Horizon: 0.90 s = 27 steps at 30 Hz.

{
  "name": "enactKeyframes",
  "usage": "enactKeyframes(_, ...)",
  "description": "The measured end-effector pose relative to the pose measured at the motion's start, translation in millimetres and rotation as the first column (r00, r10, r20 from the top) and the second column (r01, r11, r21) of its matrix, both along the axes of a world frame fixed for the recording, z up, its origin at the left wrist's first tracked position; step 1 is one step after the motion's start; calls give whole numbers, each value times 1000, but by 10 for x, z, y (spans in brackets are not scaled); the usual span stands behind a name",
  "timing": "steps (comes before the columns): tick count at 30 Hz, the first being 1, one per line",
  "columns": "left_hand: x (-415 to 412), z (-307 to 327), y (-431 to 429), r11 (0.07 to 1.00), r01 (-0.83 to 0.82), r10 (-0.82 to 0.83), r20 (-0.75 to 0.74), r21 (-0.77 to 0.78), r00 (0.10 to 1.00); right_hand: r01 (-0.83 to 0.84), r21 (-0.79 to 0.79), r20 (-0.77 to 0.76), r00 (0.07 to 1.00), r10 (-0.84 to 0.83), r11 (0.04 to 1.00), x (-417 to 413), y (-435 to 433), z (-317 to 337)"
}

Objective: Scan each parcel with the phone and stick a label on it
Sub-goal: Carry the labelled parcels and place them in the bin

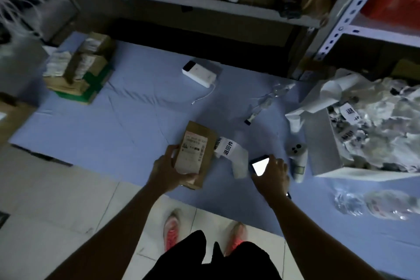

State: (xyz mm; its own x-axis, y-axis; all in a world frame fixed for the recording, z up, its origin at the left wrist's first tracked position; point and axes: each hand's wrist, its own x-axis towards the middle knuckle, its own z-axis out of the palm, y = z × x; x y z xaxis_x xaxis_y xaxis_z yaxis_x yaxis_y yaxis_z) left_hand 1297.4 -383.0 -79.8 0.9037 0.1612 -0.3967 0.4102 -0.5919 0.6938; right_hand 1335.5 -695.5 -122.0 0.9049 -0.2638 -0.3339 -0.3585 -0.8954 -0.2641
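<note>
Nearest, red shoes [172,232] on pale floor tiles. Just beyond, left grip [167,171] curled round a brown parcel [200,143], printed side up, over the near edge of a blue mat [136,120]. To its right, right grip [273,177] pinching a lit phone [260,166]. Between parcel and phone, a white label strip [228,148]. Farther off, a white power bank [200,73]; far left, stacked parcels [77,70].

Both my bare arms reach forward and down. My left hand [167,171] grips a small brown cardboard parcel [201,141] by its near end. My right hand [273,176], further right, holds a black phone with a glowing white screen [260,165].
</note>
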Motion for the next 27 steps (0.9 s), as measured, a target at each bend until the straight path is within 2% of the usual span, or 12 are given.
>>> enactKeyframes(8, -153, 14, -68, 982, -123, 124, 2, 145, 992, -42, 25, -104, 994, 44, 999, -3, -165, 59)
enactKeyframes(11, -162, 4, 44, 978, -144, 150, -28, 149, 988, 11, 78, -131, 991, -1, 997, 51, -160, 141)
enactKeyframes(15, -160, 17, 27, 990, -93, 104, -117, 102, 988, 118, 234, -7, 993, -120, 965, 119, -10, 315)
enactKeyframes(18, -164, -17, -43, 995, -99, 100, -73, 10, 992, 61, 328, 95, 991, -97, 943, 178, 171, 472)
enactKeyframes(22, -125, -14, -15, 997, -74, 75, -40, 15, 996, -60, 341, 150, 989, 8, 938, 216, 501, 679)
enactKeyframes(25, -70, 11, 135, 994, -31, 33, -19, 106, 999, -129, 321, 175, 982, 75, 938, 204, 718, 759)
enactKeyframes(27, -35, 37, 272, 978, -37, 33, 21, 207, 999, -181, 295, 128, 980, 149, 938, 182, 799, 811)
